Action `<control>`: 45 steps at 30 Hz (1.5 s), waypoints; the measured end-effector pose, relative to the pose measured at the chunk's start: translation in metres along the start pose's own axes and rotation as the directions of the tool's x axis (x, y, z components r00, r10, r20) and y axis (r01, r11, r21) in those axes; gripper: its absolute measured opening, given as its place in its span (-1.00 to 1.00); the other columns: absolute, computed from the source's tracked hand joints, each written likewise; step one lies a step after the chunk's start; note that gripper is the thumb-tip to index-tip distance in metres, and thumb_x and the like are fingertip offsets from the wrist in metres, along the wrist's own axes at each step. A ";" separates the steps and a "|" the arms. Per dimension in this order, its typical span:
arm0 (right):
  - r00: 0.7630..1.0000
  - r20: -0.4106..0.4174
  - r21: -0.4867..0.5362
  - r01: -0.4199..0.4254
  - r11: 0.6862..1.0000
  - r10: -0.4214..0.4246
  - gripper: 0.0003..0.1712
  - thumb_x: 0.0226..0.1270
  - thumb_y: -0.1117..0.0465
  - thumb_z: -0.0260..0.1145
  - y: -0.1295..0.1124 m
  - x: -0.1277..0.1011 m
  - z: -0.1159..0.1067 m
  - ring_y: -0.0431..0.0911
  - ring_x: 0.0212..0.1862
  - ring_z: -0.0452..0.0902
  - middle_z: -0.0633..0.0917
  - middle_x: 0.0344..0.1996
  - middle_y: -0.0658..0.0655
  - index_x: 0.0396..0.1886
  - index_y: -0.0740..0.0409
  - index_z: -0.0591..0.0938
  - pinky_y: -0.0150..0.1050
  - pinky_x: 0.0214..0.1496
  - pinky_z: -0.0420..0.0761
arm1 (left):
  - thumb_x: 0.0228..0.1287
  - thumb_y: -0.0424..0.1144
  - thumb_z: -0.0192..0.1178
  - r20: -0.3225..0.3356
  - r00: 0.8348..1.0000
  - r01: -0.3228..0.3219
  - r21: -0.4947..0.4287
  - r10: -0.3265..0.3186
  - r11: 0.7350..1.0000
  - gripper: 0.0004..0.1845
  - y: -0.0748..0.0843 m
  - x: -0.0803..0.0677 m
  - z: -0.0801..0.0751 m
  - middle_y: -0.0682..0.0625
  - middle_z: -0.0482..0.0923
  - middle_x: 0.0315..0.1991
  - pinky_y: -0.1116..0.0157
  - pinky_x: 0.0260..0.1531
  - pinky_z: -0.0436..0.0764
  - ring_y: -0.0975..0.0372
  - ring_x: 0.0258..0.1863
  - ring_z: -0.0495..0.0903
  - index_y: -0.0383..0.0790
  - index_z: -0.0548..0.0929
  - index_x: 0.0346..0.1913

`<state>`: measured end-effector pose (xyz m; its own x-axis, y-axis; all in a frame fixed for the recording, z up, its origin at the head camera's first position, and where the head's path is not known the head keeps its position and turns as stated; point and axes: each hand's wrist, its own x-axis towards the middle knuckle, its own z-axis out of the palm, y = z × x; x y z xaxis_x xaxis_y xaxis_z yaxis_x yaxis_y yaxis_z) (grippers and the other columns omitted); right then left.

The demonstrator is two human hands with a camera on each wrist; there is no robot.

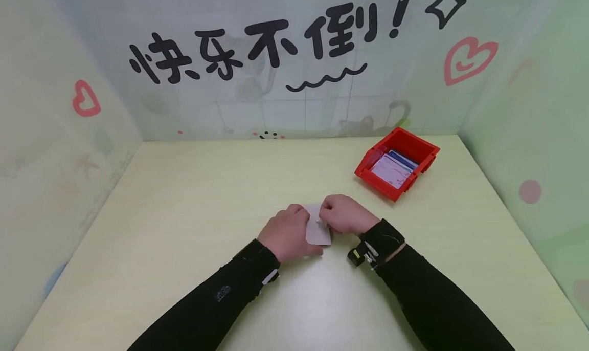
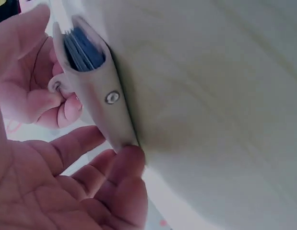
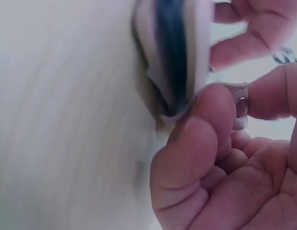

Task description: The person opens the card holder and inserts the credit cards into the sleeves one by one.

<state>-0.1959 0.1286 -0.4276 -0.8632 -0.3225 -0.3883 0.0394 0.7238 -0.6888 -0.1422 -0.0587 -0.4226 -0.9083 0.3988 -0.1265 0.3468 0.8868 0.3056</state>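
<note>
The work in hand looks like the closing or opening of a small pale card pouch with a snap flap; which of the two, the pictures cannot settle. The pouch sits near the middle of the desk, between the two hands, one edge down on the surface. Blue cards show inside its open mouth in the left wrist view.

The left hand has its fingers loosely extended, the fingertips touching the pouch's lower corner and steadying it rather than gripping. A metal snap stud shows on the pouch's face.

The right hand is curled, its thumb and forefinger pinching the flap's edge with its metal snap piece.

The next move probably calls for a steady hold from the left hand while the right guides the flap, keeping the snap halves lined up and the cards from slipping out.

A red bin holding more cards stands well apart, toward the back right of the desk.
</note>
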 end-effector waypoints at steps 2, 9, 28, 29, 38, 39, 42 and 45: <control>0.999 0.014 0.109 -0.030 0.994 0.029 -0.82 0.49 0.18 0.18 0.007 0.000 -0.006 -0.02 -0.39 0.51 0.61 -0.42 0.15 -0.15 0.19 0.63 -0.30 -0.36 0.52 | 0.07 0.28 0.52 -0.012 1.000 0.004 0.072 -0.003 0.997 -0.19 0.004 0.002 -0.001 -0.14 0.55 0.24 0.08 0.10 0.65 -0.03 0.05 0.59 -0.29 0.59 0.17; 1.000 0.024 0.349 -0.027 0.937 0.020 -0.77 0.55 0.20 0.18 0.032 -0.004 -0.019 -0.04 -0.39 0.52 0.59 -0.44 0.12 -0.08 0.29 0.64 -0.29 -0.28 0.62 | 0.26 0.19 0.43 -0.017 1.000 -0.021 0.105 0.023 0.994 -0.33 0.005 0.007 -0.008 -0.13 0.62 0.20 0.12 0.20 0.58 0.00 0.12 0.56 -0.30 0.62 0.17; 0.997 0.056 0.426 -0.072 0.902 0.053 -0.57 0.46 0.30 0.07 0.036 -0.002 -0.012 -0.08 -0.49 0.46 0.56 -0.49 0.10 0.21 0.28 0.66 -0.31 -0.40 0.58 | 0.37 -0.36 0.07 -0.029 0.999 0.028 -0.258 -0.037 0.966 -0.21 -0.010 -0.009 -0.016 -0.09 0.51 0.42 0.15 0.18 0.66 0.13 0.21 0.61 0.10 0.25 0.65; 0.997 0.056 0.426 -0.075 0.902 0.056 -0.57 0.46 0.30 0.07 0.036 -0.002 -0.011 -0.08 -0.49 0.46 0.57 -0.48 0.10 0.22 0.28 0.65 -0.31 -0.40 0.59 | 0.40 -0.35 0.07 -0.034 0.998 0.037 -0.271 -0.048 0.962 -0.25 -0.010 -0.010 -0.016 -0.08 0.47 0.47 0.12 0.30 0.61 0.12 0.29 0.57 0.08 0.28 0.64; 0.996 0.023 0.424 -0.086 0.901 0.084 -0.61 0.48 0.30 0.10 0.039 -0.002 -0.010 -0.07 -0.48 0.48 0.57 -0.45 0.12 0.20 0.25 0.64 -0.31 -0.40 0.61 | 0.47 -0.32 0.00 -0.118 0.978 0.111 -0.405 -0.172 0.907 -0.41 -0.025 -0.009 -0.023 -0.16 0.59 0.33 0.21 -0.23 0.60 0.14 -0.27 0.59 -0.23 0.40 0.54; 0.996 0.019 0.420 -0.087 0.904 0.087 -0.63 0.49 0.29 0.10 0.039 -0.002 -0.010 -0.07 -0.48 0.48 0.57 -0.44 0.12 0.18 0.24 0.65 -0.31 -0.39 0.60 | 0.49 -0.31 0.00 -0.116 0.975 0.127 -0.405 -0.188 0.905 -0.43 -0.027 -0.010 -0.023 -0.17 0.61 0.28 0.23 -0.35 0.54 0.16 -0.41 0.53 -0.23 0.41 0.53; 0.994 -0.003 0.399 -0.096 0.912 0.106 -0.69 0.53 0.22 0.18 0.039 -0.003 -0.010 -0.06 -0.45 0.50 0.60 -0.38 0.13 0.12 0.20 0.69 -0.31 -0.36 0.57 | 0.54 -0.28 -0.01 -0.097 0.968 0.175 -0.404 -0.232 0.898 -0.46 -0.033 -0.011 -0.024 -0.19 0.64 0.23 0.26 -0.52 0.41 0.17 -0.63 0.34 -0.21 0.44 0.52; 0.994 -0.057 0.352 -0.072 0.933 0.098 -0.73 0.51 0.18 0.28 0.037 -0.004 -0.009 -0.03 -0.32 0.52 0.66 -0.24 0.14 0.09 0.15 0.72 -0.32 -0.29 0.56 | 0.55 -0.23 0.03 -0.096 0.959 0.214 -0.378 -0.268 0.901 -0.49 -0.039 -0.012 -0.023 -0.17 0.64 0.28 0.28 -0.44 0.42 0.17 -0.53 0.43 -0.18 0.48 0.50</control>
<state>-0.1954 0.1624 -0.4456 -0.8824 -0.2145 -0.4188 0.2764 0.4840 -0.8303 -0.1503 -0.1030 -0.4112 -0.9860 0.1227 -0.1125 0.0299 0.7955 0.6052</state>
